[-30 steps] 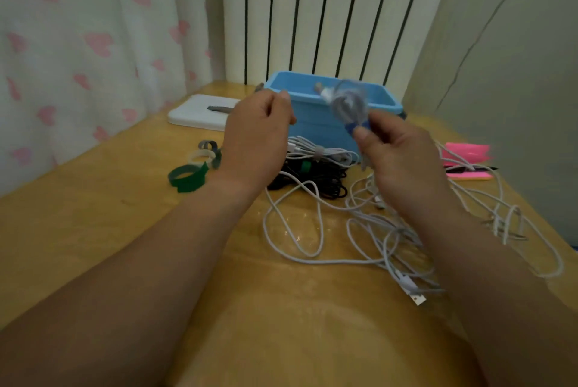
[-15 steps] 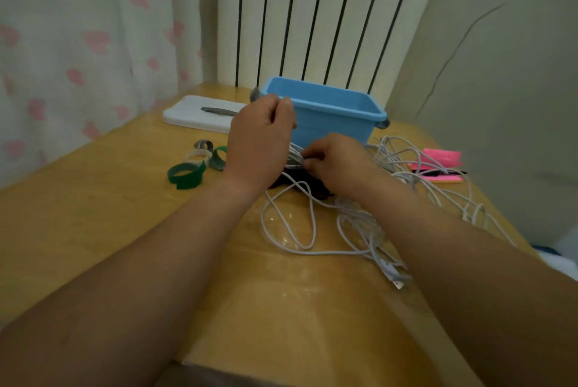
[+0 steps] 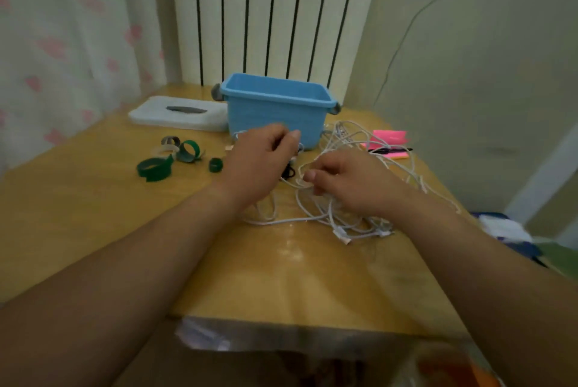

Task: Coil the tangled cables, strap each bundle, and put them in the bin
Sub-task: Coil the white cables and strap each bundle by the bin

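Glossy wooden table (image 3: 93,230) bears blue bin (image 3: 275,119), white cables (image 3: 325,214); radiator (image 3: 275,11) behind.

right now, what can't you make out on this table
Head view only.
Blue bin: its front wall hides the floor, so any bundle inside is unseen.
Black cable: mostly behind the left hand; whether that hand holds anything is unclear.
White cables: the right hand covers which strand its curled fingers hold.
Dark thing on the white pad: too blurred to name.
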Demonstrator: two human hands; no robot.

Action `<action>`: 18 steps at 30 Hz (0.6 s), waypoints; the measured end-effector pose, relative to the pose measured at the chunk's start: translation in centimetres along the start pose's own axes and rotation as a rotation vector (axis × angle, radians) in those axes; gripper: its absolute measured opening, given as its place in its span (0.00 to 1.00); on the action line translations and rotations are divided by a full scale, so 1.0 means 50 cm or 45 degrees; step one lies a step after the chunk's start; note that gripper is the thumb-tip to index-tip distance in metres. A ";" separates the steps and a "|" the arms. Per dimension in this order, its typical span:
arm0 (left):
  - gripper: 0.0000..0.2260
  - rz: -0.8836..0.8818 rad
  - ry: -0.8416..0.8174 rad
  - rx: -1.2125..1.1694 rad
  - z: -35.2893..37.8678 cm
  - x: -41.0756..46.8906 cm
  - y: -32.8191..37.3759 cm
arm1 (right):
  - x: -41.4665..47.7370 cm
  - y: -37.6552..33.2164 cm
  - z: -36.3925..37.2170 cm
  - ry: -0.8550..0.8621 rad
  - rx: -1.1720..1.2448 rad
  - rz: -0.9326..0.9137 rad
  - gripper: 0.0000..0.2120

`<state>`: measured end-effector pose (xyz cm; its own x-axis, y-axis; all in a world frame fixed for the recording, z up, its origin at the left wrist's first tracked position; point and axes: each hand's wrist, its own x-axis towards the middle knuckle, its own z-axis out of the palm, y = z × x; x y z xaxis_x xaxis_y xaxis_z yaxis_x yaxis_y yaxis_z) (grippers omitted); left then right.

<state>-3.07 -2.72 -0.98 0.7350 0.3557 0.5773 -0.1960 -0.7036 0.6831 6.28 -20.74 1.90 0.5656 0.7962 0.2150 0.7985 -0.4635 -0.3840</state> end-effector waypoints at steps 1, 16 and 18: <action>0.17 0.011 -0.102 0.044 0.009 -0.003 0.009 | -0.007 0.007 -0.006 0.034 0.021 0.007 0.11; 0.07 -0.101 -0.627 0.487 0.024 -0.061 0.071 | -0.088 0.043 -0.057 0.135 0.066 0.119 0.05; 0.08 -0.244 -0.552 0.292 0.019 -0.051 0.083 | -0.097 0.035 -0.063 0.123 0.073 0.105 0.07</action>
<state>-5.14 -7.14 -0.04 0.9544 0.2381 0.1801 0.0797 -0.7845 0.6149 5.58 -26.62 3.05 0.6484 0.7138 0.2647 0.7369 -0.5011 -0.4538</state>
